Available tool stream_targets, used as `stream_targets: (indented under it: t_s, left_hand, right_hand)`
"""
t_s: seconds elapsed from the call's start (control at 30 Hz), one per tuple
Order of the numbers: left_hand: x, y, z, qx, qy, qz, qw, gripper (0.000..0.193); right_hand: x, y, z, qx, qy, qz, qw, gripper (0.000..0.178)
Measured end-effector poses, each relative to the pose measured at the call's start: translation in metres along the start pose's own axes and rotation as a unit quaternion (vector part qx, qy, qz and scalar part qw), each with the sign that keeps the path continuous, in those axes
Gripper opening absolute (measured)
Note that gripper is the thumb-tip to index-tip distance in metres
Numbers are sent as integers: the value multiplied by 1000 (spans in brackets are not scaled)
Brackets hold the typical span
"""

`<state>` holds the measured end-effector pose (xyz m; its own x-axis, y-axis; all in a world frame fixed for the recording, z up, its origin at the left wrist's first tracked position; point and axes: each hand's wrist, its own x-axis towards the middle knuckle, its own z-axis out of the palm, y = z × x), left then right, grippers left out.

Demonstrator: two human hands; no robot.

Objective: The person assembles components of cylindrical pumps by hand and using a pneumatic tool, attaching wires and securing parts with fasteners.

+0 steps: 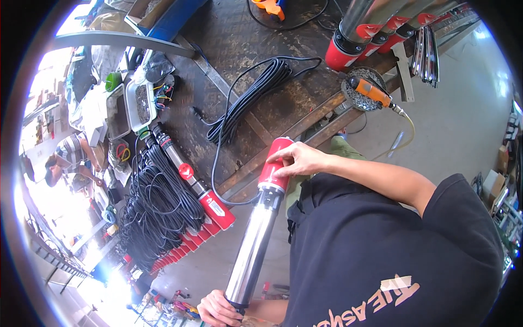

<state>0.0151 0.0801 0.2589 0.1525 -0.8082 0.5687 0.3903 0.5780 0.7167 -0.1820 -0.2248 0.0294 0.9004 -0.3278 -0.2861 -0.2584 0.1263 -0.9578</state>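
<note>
A long, shiny submersible pump (251, 248) with a red end slants across the front of the workbench (218, 82). My right hand (297, 162) holds the red end, its fingers and thumb bent around it. At the black far end, low in the picture, my left hand (219, 309) is wrapped round the pump. A black cable (218, 180) leaves the pump beside the red part and runs up to a coil (248, 101) lying on the bench. Whether the pump touches the bench edge I cannot tell.
Several pumps with bundled black cables (158, 201) lie in a row at the left. Red-ended tubes (344, 49) stand at the back right, near an orange air tool (370, 92) on a bowl of small metal parts (357, 101). A white tray (140, 103) sits left; another person (73, 158) is farther off.
</note>
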Motion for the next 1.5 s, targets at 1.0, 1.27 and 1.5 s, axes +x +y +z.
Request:
stream_targets:
  t_s: [1.0, 1.27, 1.5]
  left_hand:
    - [94, -154, 72, 347, 272, -154, 884, 30]
    - [12, -207, 4, 266, 375, -429, 778, 17]
    - [49, -216, -12, 264, 188, -513, 795, 30]
  right_hand:
    - [-179, 82, -284, -389, 542, 438, 603, 52]
    - [-207, 76, -268, -457, 586, 316, 589, 36]
    - [-231, 41, -156, -317, 616, -99, 714, 30]
